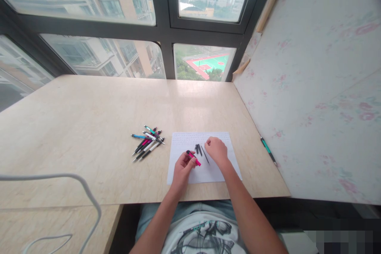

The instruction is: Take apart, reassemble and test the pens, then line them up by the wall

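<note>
My left hand (183,165) is closed around a pink pen barrel (195,158) with a dark end, held over a sheet of paper (178,174) covered in faint handwriting. Just right of it my right hand (216,151) is closed above the paper, fingers curled in; whether something small sits in its fingertips cannot be made out. Between the hands, small black pen parts (198,149) lie on the sheet. A thin dark refill (205,155) rests beside them, close to my right hand.
A pile of several pens (149,143) in mixed colours lies left of the paper. One green and black pen (268,151) lies along the wall at the right edge of the tabletop (119,107). A grey cable (86,190) arches at the lower left. Windows stand behind.
</note>
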The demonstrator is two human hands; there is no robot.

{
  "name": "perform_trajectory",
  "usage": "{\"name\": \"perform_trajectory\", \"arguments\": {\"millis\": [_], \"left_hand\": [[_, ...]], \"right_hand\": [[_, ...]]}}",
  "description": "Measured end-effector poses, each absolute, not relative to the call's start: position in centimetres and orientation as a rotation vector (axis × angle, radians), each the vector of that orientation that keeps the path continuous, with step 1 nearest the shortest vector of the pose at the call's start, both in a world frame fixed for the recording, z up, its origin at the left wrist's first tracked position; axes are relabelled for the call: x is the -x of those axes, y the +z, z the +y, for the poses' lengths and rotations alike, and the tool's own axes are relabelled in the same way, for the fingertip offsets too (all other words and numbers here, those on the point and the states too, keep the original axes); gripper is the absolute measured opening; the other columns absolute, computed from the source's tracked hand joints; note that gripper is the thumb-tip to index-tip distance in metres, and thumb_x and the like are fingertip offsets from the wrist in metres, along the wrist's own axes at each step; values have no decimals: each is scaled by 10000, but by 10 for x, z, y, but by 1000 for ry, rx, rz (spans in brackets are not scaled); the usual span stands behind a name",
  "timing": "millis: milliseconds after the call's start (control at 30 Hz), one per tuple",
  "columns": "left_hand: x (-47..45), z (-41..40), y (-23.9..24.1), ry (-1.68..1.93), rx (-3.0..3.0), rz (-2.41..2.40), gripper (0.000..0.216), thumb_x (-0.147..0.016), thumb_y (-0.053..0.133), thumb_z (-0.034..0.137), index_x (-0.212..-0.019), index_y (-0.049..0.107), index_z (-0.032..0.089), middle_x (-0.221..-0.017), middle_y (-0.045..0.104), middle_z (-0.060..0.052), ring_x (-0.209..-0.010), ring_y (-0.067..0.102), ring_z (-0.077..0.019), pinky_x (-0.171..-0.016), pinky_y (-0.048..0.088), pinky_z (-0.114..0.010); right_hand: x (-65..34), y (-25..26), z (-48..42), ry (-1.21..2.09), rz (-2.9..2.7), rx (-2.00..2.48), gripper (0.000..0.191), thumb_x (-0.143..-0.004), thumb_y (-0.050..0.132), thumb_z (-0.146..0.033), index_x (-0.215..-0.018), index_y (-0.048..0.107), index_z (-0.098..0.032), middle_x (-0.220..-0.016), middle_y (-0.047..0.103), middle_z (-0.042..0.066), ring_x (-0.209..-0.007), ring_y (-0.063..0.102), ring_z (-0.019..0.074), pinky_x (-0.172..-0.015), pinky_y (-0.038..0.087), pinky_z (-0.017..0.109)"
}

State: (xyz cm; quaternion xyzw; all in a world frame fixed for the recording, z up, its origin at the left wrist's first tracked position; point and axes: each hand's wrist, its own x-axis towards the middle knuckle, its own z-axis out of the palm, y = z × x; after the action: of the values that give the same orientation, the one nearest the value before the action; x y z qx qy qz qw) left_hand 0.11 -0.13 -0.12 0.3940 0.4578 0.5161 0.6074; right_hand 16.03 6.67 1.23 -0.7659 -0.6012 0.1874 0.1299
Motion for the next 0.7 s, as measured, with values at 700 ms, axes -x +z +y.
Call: {"name": "perform_trajectory", "arguments": {"millis": [700], "left_hand": [[-1,-1,-5,1208,-881,1043,383,-780,692,374,-1104,642,176,-784,627,-24,-670,547,-139,-645,429,-256]], "right_hand": [[-161,35,27,972,-1684,1546,178,-843,530,-260,-843,696,-196,-813,711,21,-722,618,155,-698,467,266]]}}
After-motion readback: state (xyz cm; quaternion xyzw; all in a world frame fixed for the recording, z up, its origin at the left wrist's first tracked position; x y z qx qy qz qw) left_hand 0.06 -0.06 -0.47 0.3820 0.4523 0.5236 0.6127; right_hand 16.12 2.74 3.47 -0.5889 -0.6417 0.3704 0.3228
